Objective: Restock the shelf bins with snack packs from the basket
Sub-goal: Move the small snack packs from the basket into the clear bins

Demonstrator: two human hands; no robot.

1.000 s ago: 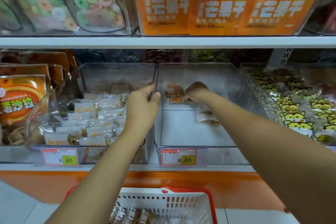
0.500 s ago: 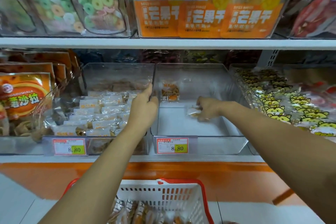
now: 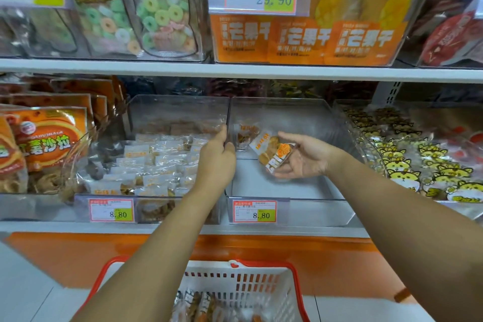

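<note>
Two white shelf boards cross the scene, the upper shelf (image 3: 235, 70) carrying bags of ring sweets (image 3: 162, 18) at the left and orange pouches (image 3: 303, 39) to their right. On the lower board stand clear bins side by side. The full bin (image 3: 167, 112) left of centre is packed with rows of small clear packets. The sparse bin (image 3: 308, 117) just right of it shows mostly bare floor. A third bin (image 3: 371, 146) further right holds cat-printed packs.

Near the bottom edge sits the white basket (image 3: 261, 287) with a red rim, more wrapped snacks (image 3: 198, 306) lying in it.

Both forearms reach up from the near edge. The left hand (image 3: 217, 157) grips the wall where the full and sparse bins meet, fingers hooked over its top and thumb on the sparse bin's side. The right hand (image 3: 305, 157) hovers inside the sparse bin, palm turned up and leftward, half open, fingers curled under a snack pack (image 3: 274, 154) with the thumb stretched above it.

A single pack (image 3: 245, 134) leans at the far left of the sparse bin. Price tags (image 3: 254, 212) reading 8.80 hang on both bin fronts.
</note>
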